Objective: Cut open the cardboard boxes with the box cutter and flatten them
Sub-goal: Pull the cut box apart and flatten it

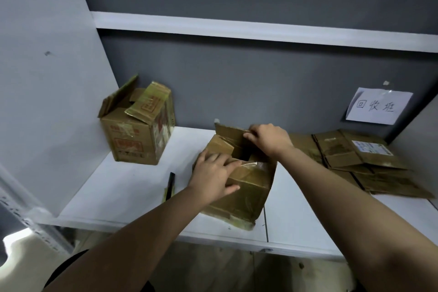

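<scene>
cardboard box (246, 187) near shelf edge, left grip (213, 173) spread on flap, right grip (270, 140) pinching far flap

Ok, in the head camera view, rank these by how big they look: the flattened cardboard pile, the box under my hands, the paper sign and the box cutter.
1. flattened cardboard pile
2. box under the hands, though it sits nearer, so unsure
3. paper sign
4. box cutter
</scene>
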Action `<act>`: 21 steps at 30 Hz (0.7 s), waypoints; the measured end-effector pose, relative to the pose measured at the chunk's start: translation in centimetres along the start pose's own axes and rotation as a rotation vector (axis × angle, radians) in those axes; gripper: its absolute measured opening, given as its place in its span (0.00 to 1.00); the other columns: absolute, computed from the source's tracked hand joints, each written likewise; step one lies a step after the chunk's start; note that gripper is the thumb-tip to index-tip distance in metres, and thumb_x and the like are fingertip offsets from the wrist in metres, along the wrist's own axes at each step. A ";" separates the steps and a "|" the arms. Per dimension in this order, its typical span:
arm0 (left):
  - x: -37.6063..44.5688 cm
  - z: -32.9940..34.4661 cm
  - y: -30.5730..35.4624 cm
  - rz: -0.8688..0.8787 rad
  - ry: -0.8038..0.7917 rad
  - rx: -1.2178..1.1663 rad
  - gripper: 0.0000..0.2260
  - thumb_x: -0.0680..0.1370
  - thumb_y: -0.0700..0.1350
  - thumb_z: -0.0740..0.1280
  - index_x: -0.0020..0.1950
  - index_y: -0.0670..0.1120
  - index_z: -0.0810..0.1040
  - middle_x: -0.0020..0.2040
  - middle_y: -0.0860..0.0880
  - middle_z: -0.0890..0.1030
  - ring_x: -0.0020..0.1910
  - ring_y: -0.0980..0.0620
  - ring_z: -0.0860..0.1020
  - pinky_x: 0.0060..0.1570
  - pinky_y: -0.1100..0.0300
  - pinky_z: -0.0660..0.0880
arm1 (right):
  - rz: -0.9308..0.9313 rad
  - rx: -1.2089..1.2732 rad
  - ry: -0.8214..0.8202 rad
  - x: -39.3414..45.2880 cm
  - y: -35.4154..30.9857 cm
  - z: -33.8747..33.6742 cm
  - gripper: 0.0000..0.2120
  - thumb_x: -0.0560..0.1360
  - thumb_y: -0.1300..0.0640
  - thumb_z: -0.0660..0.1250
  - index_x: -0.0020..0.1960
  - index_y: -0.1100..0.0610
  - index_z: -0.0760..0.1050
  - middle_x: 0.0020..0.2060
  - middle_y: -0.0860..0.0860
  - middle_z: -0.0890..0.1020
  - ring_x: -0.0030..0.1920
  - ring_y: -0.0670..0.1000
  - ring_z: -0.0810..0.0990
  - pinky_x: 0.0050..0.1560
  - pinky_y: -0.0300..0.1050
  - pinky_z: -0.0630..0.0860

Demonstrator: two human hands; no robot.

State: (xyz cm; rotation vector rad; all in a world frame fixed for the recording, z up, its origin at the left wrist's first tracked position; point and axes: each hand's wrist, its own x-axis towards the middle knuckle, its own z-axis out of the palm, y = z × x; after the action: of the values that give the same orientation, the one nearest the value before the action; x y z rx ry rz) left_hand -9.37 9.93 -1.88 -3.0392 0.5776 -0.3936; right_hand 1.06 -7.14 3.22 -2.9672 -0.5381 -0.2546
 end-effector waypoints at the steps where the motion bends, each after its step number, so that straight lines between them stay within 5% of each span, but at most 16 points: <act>1: 0.0 -0.1 -0.1 0.009 0.011 -0.019 0.28 0.75 0.63 0.61 0.74 0.57 0.62 0.71 0.51 0.67 0.70 0.49 0.64 0.72 0.48 0.49 | 0.020 0.012 0.023 0.1 0.4 -0.4 0.17 0.80 0.42 0.56 0.55 0.52 0.76 0.51 0.54 0.82 0.51 0.58 0.79 0.46 0.49 0.74; 8: 0.7 -2.4 -0.9 0.107 -0.113 -0.078 0.44 0.70 0.72 0.60 0.77 0.49 0.51 0.70 0.48 0.64 0.71 0.49 0.62 0.74 0.45 0.45 | 0.093 0.187 0.117 -0.1 1.0 -2.0 0.17 0.79 0.41 0.58 0.52 0.52 0.78 0.47 0.51 0.82 0.47 0.55 0.79 0.47 0.53 0.78; 14: 1.8 -5.2 -0.7 0.192 -0.078 -0.069 0.31 0.69 0.68 0.65 0.69 0.57 0.68 0.59 0.53 0.70 0.61 0.52 0.64 0.66 0.53 0.53 | 0.109 0.214 0.177 -0.6 0.6 -3.2 0.16 0.79 0.42 0.59 0.52 0.52 0.79 0.47 0.52 0.82 0.47 0.56 0.79 0.47 0.52 0.78; 18: 1.7 -6.3 -0.2 0.316 -0.023 0.018 0.19 0.72 0.56 0.69 0.60 0.51 0.73 0.54 0.51 0.69 0.56 0.51 0.68 0.63 0.55 0.56 | 0.180 0.230 0.194 -1.3 1.3 -3.6 0.16 0.79 0.43 0.58 0.53 0.52 0.78 0.47 0.52 0.82 0.46 0.56 0.79 0.47 0.54 0.79; 21: 1.0 -6.7 0.0 0.454 0.128 0.033 0.13 0.68 0.45 0.74 0.48 0.46 0.75 0.46 0.49 0.76 0.44 0.49 0.77 0.47 0.56 0.69 | 0.288 0.304 0.179 -1.9 2.9 -4.1 0.16 0.79 0.42 0.59 0.55 0.52 0.77 0.48 0.51 0.80 0.48 0.56 0.79 0.49 0.54 0.78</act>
State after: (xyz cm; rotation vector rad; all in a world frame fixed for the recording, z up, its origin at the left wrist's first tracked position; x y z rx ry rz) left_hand -10.13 9.71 4.89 -2.7437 1.2156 -0.5649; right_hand -0.26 -11.11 6.60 -2.6469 -0.1126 -0.3669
